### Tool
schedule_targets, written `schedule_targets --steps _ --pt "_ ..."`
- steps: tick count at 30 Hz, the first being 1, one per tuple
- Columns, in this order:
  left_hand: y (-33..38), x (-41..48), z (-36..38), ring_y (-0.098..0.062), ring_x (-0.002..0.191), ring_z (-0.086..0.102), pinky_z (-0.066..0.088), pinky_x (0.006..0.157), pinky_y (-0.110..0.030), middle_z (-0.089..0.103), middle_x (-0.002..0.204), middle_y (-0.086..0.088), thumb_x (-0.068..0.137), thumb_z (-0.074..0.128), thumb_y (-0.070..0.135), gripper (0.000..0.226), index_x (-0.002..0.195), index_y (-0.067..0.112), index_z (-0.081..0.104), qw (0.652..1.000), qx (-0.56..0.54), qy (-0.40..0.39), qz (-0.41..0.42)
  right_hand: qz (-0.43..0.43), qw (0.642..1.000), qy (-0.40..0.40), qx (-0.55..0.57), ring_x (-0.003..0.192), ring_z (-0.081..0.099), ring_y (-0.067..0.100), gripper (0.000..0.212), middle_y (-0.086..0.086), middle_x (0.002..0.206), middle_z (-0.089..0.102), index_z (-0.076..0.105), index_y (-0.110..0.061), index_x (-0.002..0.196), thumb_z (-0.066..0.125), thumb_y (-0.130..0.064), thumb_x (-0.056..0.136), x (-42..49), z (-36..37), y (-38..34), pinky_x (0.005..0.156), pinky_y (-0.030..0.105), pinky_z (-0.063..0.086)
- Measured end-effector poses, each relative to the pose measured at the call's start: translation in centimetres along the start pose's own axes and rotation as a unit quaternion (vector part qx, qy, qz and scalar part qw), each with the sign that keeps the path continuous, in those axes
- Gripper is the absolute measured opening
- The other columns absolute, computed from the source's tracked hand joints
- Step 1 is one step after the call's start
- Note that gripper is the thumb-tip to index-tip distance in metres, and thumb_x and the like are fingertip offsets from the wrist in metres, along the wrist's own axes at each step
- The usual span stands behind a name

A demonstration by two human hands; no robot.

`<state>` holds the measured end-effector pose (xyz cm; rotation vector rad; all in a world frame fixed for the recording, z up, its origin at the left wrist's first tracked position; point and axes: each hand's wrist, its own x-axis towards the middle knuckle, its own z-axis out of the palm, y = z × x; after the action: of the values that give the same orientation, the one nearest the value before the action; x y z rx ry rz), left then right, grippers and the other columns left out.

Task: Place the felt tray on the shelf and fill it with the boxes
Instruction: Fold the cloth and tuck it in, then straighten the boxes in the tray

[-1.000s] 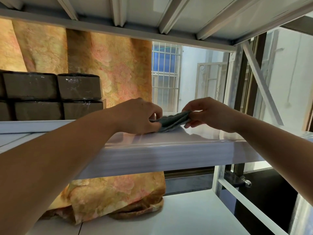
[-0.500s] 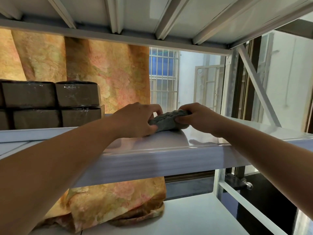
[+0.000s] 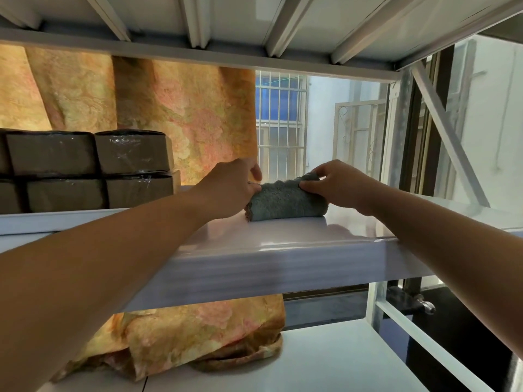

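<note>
A grey felt tray (image 3: 285,200) rests on the white shelf (image 3: 283,258), still folded into a soft roll. My left hand (image 3: 230,188) pinches its left end between thumb and fingers. My right hand (image 3: 336,183) grips its upper right edge. Several brown boxes (image 3: 85,169) wrapped in clear film are stacked in two rows at the left of the same shelf, apart from the tray.
An orange patterned curtain (image 3: 184,117) hangs behind the shelf and bunches up on the lower shelf (image 3: 339,357). The upper shelf's underside (image 3: 254,26) sits close overhead. A diagonal brace (image 3: 447,131) and a barred window (image 3: 280,123) stand at the right.
The tray went from a flat strip held just above the shelf to a thicker roll resting on it. Both hands shifted slightly further back along the shelf.
</note>
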<state>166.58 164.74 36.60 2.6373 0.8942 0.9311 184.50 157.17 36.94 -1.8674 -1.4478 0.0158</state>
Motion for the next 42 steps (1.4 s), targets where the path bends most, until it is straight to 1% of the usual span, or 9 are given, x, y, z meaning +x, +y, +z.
schedule_targets --steps 6,10,15,19,21,28,32,36,42 --pt "-0.4 0.7 0.4 -0.001 0.058 0.054 0.039 0.055 -0.012 0.058 0.073 0.006 0.092 0.057 0.011 0.007 0.092 0.012 0.064 0.999 0.043 -0.008 -0.006 0.014 0.989 0.028 -0.144 0.089 0.063 0.023 0.031 0.003 0.088 0.068 0.069 -0.014 0.099 0.058 -0.039 0.085 1.3 1.4 -0.4 0.081 0.034 0.053" --pt "-0.6 1.3 0.5 -0.007 0.054 0.058 0.047 0.057 -0.017 0.059 0.069 0.004 0.091 0.057 0.010 0.008 0.084 0.012 0.062 0.994 0.094 -0.053 0.007 0.012 0.992 -0.004 -0.129 0.085 0.060 0.022 0.028 0.011 0.094 0.067 0.070 -0.007 0.097 0.058 -0.031 0.087 1.1 1.4 -0.3 0.076 0.032 0.049" --pt "-0.7 2.0 0.0 0.000 0.060 0.049 0.038 0.055 -0.014 0.053 0.070 0.014 0.090 0.059 0.014 0.008 0.084 0.015 0.064 0.988 0.125 -0.085 0.022 0.009 0.997 -0.053 -0.057 0.084 0.050 0.013 0.023 -0.002 0.104 0.047 0.063 -0.022 0.109 0.051 -0.016 0.091 0.6 0.9 0.0 0.062 0.020 0.038" --pt "-1.1 2.4 -0.1 -0.001 0.064 0.050 0.037 0.056 -0.014 0.054 0.071 0.017 0.088 0.061 0.017 0.010 0.089 0.012 0.070 0.989 0.114 -0.096 0.020 0.011 0.998 -0.029 -0.047 0.072 0.051 0.008 0.029 -0.002 0.082 0.064 0.074 -0.013 0.098 0.047 -0.010 0.089 0.8 0.7 0.2 0.059 0.017 0.037" --pt "-1.3 2.5 -0.1 -0.001 0.063 0.050 0.036 0.054 -0.014 0.058 0.072 0.016 0.088 0.062 0.020 0.010 0.089 0.013 0.070 0.990 0.097 -0.098 0.013 0.027 0.998 -0.015 -0.059 0.076 0.052 0.014 0.028 0.014 0.094 0.071 0.073 -0.003 0.100 0.051 -0.014 0.088 0.9 0.7 0.4 0.065 0.022 0.040" --pt "-1.3 2.2 0.4 -0.009 0.075 0.056 0.040 0.059 -0.016 0.058 0.074 0.014 0.087 0.063 0.021 0.006 0.086 0.018 0.069 0.993 0.104 -0.062 0.004 0.030 0.985 -0.060 -0.160 0.074 0.047 0.018 0.043 0.014 0.083 0.058 0.066 0.005 0.111 0.055 -0.032 0.093 1.1 0.8 0.7 0.061 0.023 0.038" --pt "-0.9 1.7 0.5 -0.013 0.081 0.058 0.042 0.062 -0.022 0.060 0.079 0.009 0.086 0.062 0.021 0.005 0.084 0.022 0.066 0.990 0.138 -0.018 0.021 -0.001 0.982 -0.069 -0.176 0.082 0.052 0.014 0.031 0.010 0.104 0.068 0.070 -0.005 0.109 0.056 -0.026 0.092 0.9 0.9 0.4 0.066 0.020 0.042" --pt "-1.0 1.4 0.3 -0.012 0.083 0.060 0.045 0.064 -0.021 0.064 0.081 0.007 0.086 0.063 0.022 0.008 0.083 0.021 0.070 0.991 0.130 -0.039 0.005 -0.033 0.976 -0.084 -0.200 0.098 0.046 0.014 0.026 0.001 0.123 0.050 0.063 -0.020 0.118 0.053 -0.025 0.094 0.5 0.7 0.0 0.083 0.019 0.033" --pt "-0.1 1.1 0.1 -0.015 0.084 0.062 0.051 0.072 -0.028 0.067 0.089 0.005 0.088 0.060 0.027 0.005 0.086 0.024 0.064 0.989 0.105 0.089 0.049 -0.036 0.978 -0.059 -0.199 0.079 0.054 0.015 0.028 0.006 0.102 0.067 0.072 -0.011 0.104 0.048 -0.021 0.094 0.2 1.0 0.4 0.060 0.021 0.042"
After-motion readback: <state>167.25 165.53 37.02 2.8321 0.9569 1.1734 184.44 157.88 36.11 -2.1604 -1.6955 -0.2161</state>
